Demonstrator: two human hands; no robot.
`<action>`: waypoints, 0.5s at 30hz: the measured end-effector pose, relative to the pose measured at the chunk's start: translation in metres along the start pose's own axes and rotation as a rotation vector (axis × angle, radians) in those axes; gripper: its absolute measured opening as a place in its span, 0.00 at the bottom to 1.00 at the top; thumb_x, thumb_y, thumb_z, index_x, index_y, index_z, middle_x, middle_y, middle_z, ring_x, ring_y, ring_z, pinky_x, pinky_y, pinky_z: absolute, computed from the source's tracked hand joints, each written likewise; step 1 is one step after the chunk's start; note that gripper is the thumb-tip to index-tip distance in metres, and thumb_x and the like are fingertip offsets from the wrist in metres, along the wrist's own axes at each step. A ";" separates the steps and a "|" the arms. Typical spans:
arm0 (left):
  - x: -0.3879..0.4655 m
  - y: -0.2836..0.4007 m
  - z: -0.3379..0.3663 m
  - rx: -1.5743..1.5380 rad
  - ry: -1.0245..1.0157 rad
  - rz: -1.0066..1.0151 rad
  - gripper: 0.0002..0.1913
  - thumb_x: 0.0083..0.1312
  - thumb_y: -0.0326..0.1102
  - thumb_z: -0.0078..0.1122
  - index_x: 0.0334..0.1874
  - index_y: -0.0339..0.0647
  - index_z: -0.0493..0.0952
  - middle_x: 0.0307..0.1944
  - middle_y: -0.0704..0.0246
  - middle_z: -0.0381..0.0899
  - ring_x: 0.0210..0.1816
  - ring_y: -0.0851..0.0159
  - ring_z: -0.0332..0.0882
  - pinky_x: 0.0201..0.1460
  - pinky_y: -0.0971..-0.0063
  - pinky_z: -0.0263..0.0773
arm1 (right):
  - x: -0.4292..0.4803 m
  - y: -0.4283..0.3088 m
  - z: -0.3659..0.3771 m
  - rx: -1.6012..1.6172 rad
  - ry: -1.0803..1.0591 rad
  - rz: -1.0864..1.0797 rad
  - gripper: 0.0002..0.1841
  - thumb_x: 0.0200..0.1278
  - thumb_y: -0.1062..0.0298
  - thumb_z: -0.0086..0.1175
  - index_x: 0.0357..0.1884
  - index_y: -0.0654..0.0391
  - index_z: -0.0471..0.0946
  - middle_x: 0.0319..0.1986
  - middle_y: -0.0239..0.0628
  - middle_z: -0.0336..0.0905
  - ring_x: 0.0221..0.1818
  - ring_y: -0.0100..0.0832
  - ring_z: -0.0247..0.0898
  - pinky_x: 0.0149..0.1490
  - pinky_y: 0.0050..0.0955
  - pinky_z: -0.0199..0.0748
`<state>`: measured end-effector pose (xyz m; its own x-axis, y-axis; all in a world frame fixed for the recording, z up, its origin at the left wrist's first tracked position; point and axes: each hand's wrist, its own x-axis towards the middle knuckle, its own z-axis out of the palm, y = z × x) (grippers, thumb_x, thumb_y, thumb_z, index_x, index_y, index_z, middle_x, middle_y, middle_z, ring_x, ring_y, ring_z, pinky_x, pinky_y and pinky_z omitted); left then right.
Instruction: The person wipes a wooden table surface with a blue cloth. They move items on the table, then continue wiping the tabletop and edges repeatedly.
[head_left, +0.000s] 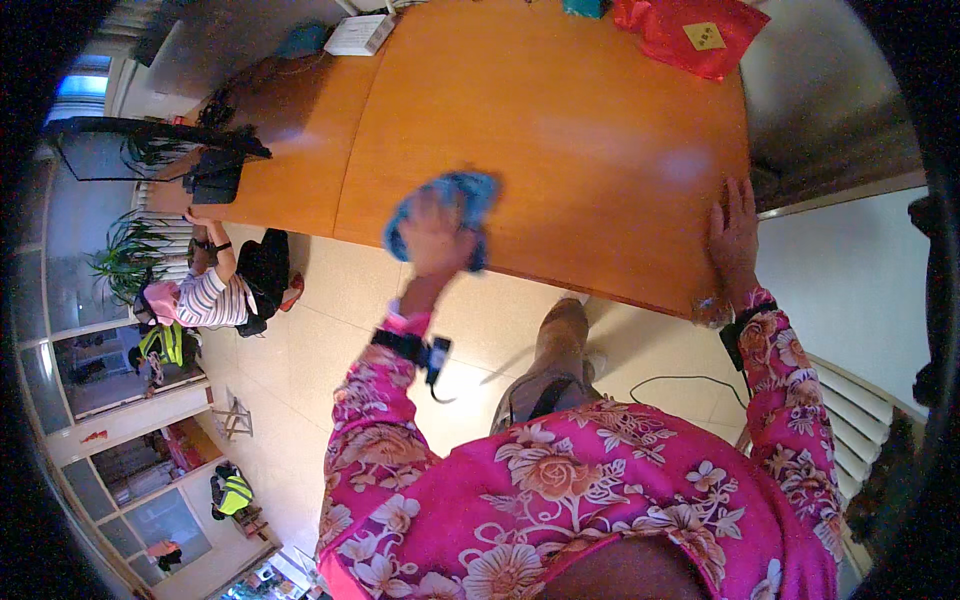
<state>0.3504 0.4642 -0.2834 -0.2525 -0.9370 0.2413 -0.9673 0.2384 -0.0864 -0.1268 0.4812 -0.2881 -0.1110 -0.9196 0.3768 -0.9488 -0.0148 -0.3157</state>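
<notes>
My left hand (438, 236) holds a crumpled blue cloth (469, 199) against the wooden table top (555, 142), close to its near edge. Hand and cloth are slightly blurred. At the table's right edge rests my right hand (733, 232), palm down with its fingers extended and nothing seen in it. A black strap with a small device is on each wrist.
Along the far side are a red bag (675, 37) and a white box (360, 34). A monitor (157, 135) stands at the left. Beyond the left end, another person (217, 300) is by the table. A thin cable (690, 377) shows below.
</notes>
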 end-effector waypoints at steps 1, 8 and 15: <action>-0.010 0.023 -0.009 -0.089 -0.036 0.145 0.35 0.55 0.49 0.64 0.67 0.54 0.68 0.69 0.56 0.62 0.71 0.42 0.54 0.60 0.36 0.58 | 0.001 -0.001 -0.002 0.015 -0.012 0.007 0.27 0.69 0.62 0.48 0.67 0.61 0.63 0.70 0.57 0.53 0.69 0.58 0.54 0.70 0.47 0.57; 0.006 -0.079 0.008 0.076 -0.035 -0.032 0.33 0.58 0.47 0.62 0.69 0.58 0.67 0.66 0.50 0.63 0.65 0.41 0.63 0.58 0.37 0.62 | -0.001 0.003 -0.003 0.021 -0.018 -0.020 0.27 0.70 0.63 0.47 0.68 0.60 0.62 0.70 0.59 0.52 0.70 0.58 0.52 0.71 0.48 0.56; 0.044 -0.154 0.035 0.229 -0.225 -0.611 0.34 0.65 0.60 0.51 0.72 0.57 0.62 0.70 0.56 0.61 0.72 0.45 0.53 0.58 0.34 0.61 | -0.011 0.010 0.002 -0.019 -0.053 0.025 0.26 0.70 0.63 0.47 0.69 0.58 0.62 0.69 0.58 0.53 0.69 0.59 0.53 0.70 0.48 0.57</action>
<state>0.4888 0.3775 -0.2931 0.3714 -0.9222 0.1075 -0.8989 -0.3861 -0.2069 -0.1343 0.4904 -0.2968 -0.1197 -0.9391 0.3220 -0.9513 0.0157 -0.3078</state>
